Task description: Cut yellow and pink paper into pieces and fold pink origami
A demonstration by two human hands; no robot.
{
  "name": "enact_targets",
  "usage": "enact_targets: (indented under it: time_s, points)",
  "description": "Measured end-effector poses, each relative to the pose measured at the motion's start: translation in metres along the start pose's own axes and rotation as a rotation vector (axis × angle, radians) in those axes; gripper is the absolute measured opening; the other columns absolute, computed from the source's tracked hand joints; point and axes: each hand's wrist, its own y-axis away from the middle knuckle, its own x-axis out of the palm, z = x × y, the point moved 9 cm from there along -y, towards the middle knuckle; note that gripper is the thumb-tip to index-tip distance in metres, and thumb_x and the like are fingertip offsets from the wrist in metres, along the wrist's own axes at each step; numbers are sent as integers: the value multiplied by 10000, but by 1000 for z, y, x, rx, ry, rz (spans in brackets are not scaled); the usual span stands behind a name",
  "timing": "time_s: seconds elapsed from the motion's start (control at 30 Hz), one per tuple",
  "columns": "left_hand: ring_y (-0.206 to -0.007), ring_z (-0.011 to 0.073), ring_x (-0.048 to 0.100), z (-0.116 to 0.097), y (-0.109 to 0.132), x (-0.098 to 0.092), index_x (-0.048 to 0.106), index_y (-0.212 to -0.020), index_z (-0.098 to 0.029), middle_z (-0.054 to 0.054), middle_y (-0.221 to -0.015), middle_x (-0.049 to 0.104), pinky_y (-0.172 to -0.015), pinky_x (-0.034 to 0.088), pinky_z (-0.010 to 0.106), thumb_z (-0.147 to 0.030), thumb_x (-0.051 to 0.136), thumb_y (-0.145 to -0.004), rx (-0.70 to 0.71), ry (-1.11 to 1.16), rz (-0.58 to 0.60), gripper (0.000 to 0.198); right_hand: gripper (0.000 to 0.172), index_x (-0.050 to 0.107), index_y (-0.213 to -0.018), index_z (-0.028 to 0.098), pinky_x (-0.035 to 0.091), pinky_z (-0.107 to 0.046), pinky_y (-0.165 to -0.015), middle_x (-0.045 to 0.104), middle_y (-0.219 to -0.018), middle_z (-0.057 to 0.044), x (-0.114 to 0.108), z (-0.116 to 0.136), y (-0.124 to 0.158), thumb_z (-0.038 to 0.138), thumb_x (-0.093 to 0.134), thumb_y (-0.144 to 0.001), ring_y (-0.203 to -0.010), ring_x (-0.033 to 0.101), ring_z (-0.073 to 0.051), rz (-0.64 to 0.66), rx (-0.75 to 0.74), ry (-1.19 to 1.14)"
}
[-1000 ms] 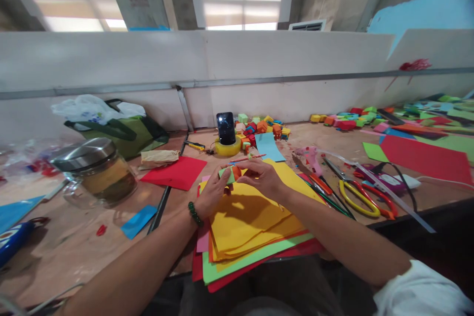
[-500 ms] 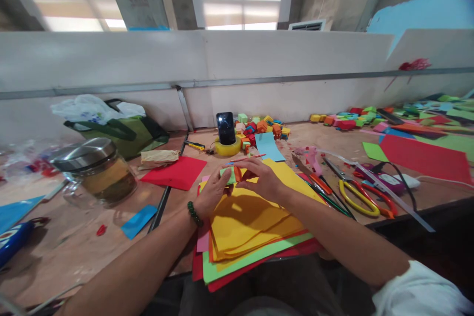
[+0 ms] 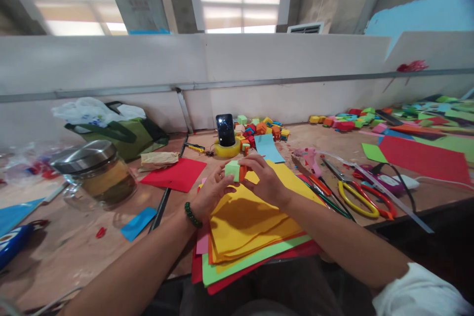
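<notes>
A small paper cube (image 3: 234, 170), green on the near face and orange on the right side, is pinched between both hands above a stack of coloured paper sheets (image 3: 248, 227). My left hand (image 3: 213, 192), with a green bead bracelet on its wrist, grips the cube from the left and below. My right hand (image 3: 263, 180) closes on it from the right, fingers curled around the orange side. Both hands hover just over the yellow top sheet.
A phone (image 3: 225, 129) leans on a yellow tape roll beside a pile of paper cubes (image 3: 261, 128). Scissors (image 3: 357, 195) and tools lie to the right, a lidded glass jar (image 3: 94, 173) and a green bag (image 3: 122, 131) to the left. A red sheet (image 3: 174, 175) lies nearby.
The loose green and orange folded pieces have come together into a closed cube shape. Both hands rose slightly and shifted a little toward the phone.
</notes>
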Motion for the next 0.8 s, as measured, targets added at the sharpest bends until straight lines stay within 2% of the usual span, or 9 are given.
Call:
enact_targets:
  time_s: [0.1, 0.23, 0.4, 0.63, 0.8]
  points:
    - [-777, 119, 605, -1, -2, -3, 610, -1084, -210, 25, -1004, 636, -650, 490, 213, -397, 857, -600, 10, 37, 14, 575, 387, 488, -1182, 236, 554, -407, -875, 553, -1120, -113, -2, 13, -1, 114, 585, -829, -1066, 575, -238, 4, -70, 68]
    - [-872, 145, 616, 0, -5, -9, 564, -1181, -244, 26, -1052, 633, -694, 495, 232, -374, 806, -686, 47, 84, 31, 566, 366, 471, -1164, 233, 553, -404, -874, 536, -1122, -116, -1, 24, -1, 114, 588, -837, -1073, 566, -243, 5, -124, 115]
    - [-1069, 218, 582, -6, -4, -2, 573, -1177, -240, 56, -1172, 633, -880, 462, 311, -292, 834, -647, 174, -70, 87, 592, 378, 475, -1152, 246, 572, -367, -815, 535, -1111, -105, 4, 21, 2, 52, 519, -830, -1022, 587, -228, 15, -132, 151]
    - [-960, 205, 624, -15, -1, -5, 598, -986, -200, 51, -1047, 665, -864, 466, 311, -303, 830, -625, 198, -199, -5, 441, 505, 417, -1269, 226, 579, -347, -751, 510, -1207, -141, -1, 14, -2, 112, 551, -796, -1063, 575, -233, 55, -1, -42]
    - [-956, 212, 624, -20, 3, 2, 622, -1017, -207, 38, -1035, 661, -780, 505, 275, -272, 846, -588, 144, -201, 67, 489, 311, 523, -1152, 214, 570, -318, -753, 589, -1113, -113, 2, 10, -6, 177, 575, -847, -998, 598, -199, 97, 75, -212]
